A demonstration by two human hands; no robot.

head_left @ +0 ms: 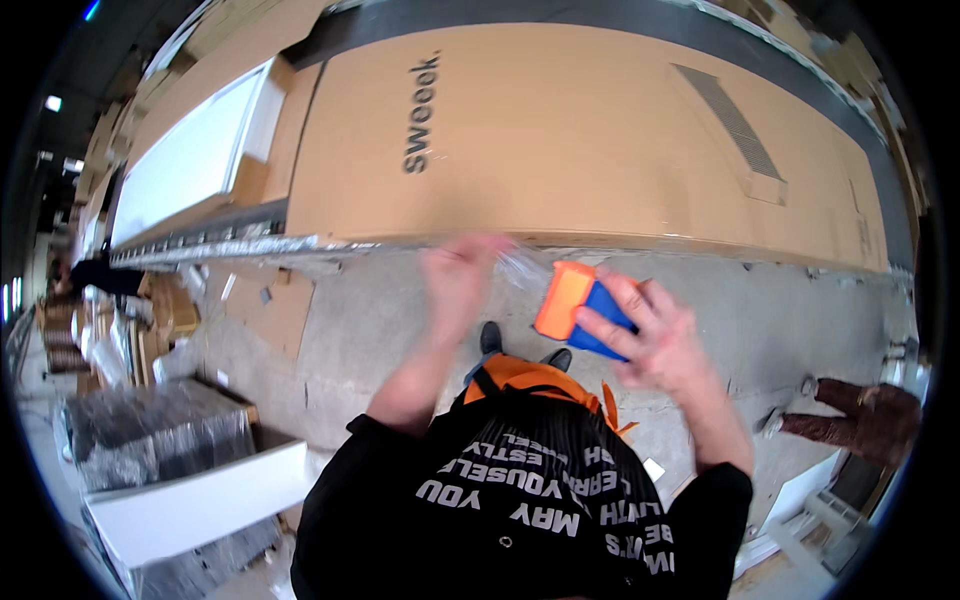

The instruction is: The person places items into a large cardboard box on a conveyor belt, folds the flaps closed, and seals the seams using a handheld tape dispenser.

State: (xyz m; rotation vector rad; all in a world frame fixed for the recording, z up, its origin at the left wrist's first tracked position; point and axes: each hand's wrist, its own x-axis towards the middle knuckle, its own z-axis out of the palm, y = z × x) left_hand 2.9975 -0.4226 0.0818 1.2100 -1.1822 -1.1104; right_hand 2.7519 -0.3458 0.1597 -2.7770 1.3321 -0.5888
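Observation:
My right hand is wrapped round an orange and blue tape dispenser, held in front of my body. A strip of clear tape runs from its orange end to my left hand. The fingers of that hand are closed on the tape's free end and blurred by motion. Both hands are at the near edge of a long, flat brown cardboard box, which has dark print on its top.
Under the box runs a dark conveyor with a metal edge. A white panel in cardboard lies to the left. Wrapped packages are stacked at lower left. Another person is at the right.

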